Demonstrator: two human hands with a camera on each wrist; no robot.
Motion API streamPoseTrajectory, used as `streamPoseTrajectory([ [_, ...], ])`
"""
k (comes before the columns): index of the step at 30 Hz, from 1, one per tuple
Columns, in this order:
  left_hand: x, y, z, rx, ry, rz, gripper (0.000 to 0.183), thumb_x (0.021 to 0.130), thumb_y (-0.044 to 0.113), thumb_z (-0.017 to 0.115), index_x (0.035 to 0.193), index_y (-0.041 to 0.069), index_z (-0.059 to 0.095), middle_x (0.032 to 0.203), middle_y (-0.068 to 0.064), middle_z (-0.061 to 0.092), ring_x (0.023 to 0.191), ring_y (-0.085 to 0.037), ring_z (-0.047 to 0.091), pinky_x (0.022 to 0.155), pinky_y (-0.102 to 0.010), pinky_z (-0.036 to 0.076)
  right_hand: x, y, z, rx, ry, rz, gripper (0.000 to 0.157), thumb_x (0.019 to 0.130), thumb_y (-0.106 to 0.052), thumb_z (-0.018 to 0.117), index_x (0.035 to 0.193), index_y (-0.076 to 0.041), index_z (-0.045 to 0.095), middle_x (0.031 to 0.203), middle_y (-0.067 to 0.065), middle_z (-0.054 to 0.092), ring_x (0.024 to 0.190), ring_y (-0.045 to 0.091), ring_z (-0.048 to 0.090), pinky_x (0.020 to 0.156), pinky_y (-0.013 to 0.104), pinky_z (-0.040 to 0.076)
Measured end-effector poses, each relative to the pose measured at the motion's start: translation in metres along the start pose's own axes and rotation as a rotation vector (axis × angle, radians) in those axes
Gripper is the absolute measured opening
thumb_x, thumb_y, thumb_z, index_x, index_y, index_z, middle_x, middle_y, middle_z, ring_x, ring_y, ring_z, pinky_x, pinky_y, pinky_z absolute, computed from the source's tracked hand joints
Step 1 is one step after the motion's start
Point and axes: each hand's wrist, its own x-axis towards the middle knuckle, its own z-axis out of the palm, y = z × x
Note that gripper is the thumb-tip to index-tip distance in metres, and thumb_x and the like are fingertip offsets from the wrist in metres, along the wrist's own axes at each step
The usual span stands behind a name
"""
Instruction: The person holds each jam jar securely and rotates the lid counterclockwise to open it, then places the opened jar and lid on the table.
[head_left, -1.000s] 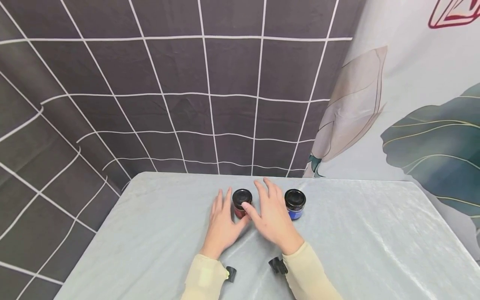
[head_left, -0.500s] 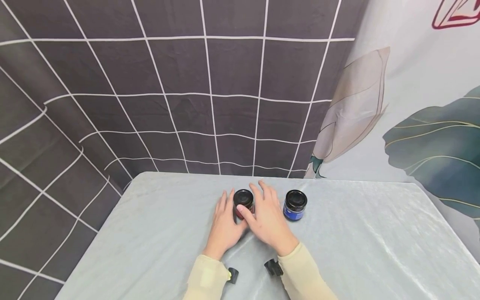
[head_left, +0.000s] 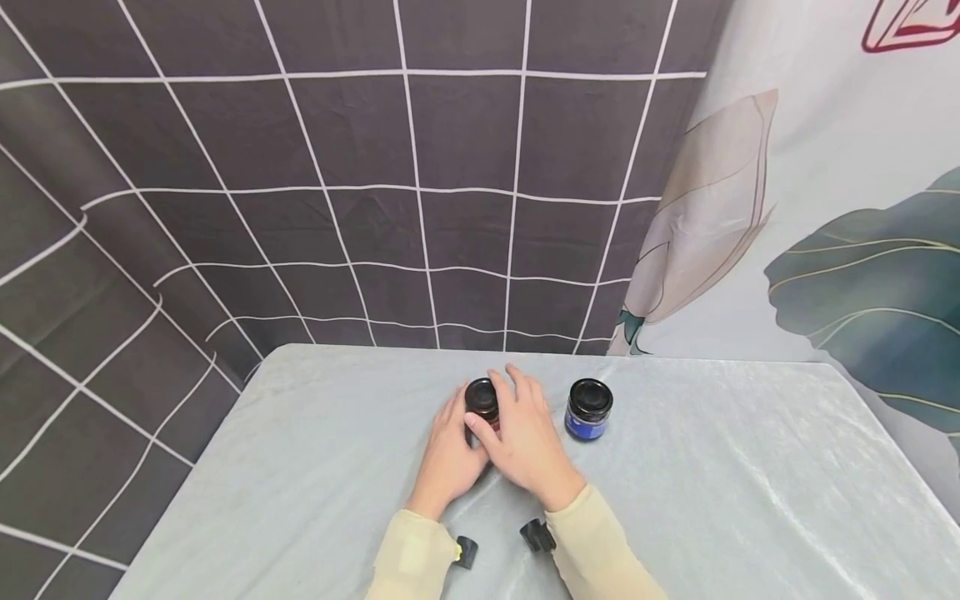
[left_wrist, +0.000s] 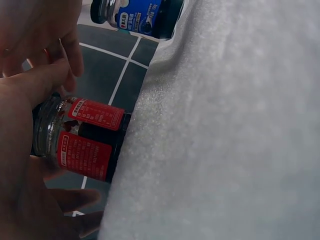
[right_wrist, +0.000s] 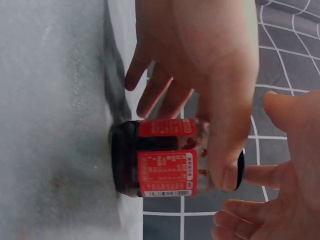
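Note:
In the head view, a jar with a black lid (head_left: 481, 395) and red label (right_wrist: 167, 170) stands upright on the cloth. My left hand (head_left: 450, 458) is around its left and near sides; in the right wrist view its thumb (right_wrist: 229, 165) crosses the neck by the lid. Several left fingers (left_wrist: 80, 197) extend past the jar in the left wrist view. My right hand (head_left: 528, 437) is on the jar's right side, fingers spread and thumb over the lid edge in the head view; contact is unclear. A second black-lidded jar with a blue label (head_left: 587, 423) stands right of it, apart from both hands.
A pale grey cloth covers the table (head_left: 712, 475). Behind it hangs a dark curtain (head_left: 465, 233) with a white grid, and a pale leaf-patterned curtain (head_left: 720, 275) hangs at the right. Small black devices (head_left: 537, 535) sit at both wrists.
My right hand has moved left, away from the blue-labelled jar and closer around the red-labelled jar. My left hand has shifted slightly in toward it. Both jars stay in place.

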Motion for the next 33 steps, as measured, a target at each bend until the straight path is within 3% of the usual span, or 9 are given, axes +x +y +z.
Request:
streamPoseTrajectory([
  [5,0.0010,-0.0011,-0.0001,-0.080,-0.011,-0.007,0.074,0.088,0.018,0.072,0.152,0.002,0.039,0.148,-0.018,0.050,0.135,-0.037,0.048,0.110,-0.052,0.039,-0.0008,0.0007,0.0034,0.028,-0.012,-0.006,0.064,0.096,-0.042,0.062,0.140,0.003,0.050,0.143,0.033,0.044,0.131,0.047,0.042,0.107,0.059,0.036],
  [10,0.0023,-0.0004,-0.0019,-0.181,-0.008,-0.061,0.071,0.086,0.016,0.075,0.149,0.003,0.045,0.141,-0.016,0.057,0.131,-0.031,0.054,0.107,-0.050,0.043,-0.0014,0.0006,0.0047,0.036,-0.014,-0.012,0.064,0.097,-0.043,0.061,0.141,0.002,0.050,0.143,0.031,0.045,0.130,0.046,0.043,0.106,0.059,0.037],
  [19,0.0039,-0.0002,-0.0023,-0.196,-0.001,-0.122,0.067,0.086,0.020,0.077,0.145,0.003,0.050,0.137,-0.016,0.061,0.128,-0.032,0.056,0.107,-0.050,0.042,-0.0002,0.0009,0.0065,0.035,-0.044,-0.004,0.064,0.098,-0.044,0.059,0.143,0.001,0.049,0.144,0.029,0.045,0.131,0.045,0.042,0.106,0.058,0.038],
  [33,0.0056,-0.0006,0.0019,-0.197,0.081,-0.091,0.054,0.086,0.016,0.078,0.134,0.002,0.058,0.123,-0.016,0.068,0.114,-0.031,0.065,0.098,-0.048,0.050,-0.0002,0.0005,0.0090,0.022,-0.045,-0.010,0.065,0.098,-0.044,0.059,0.142,0.002,0.050,0.144,0.029,0.046,0.131,0.043,0.043,0.106,0.056,0.038],
])
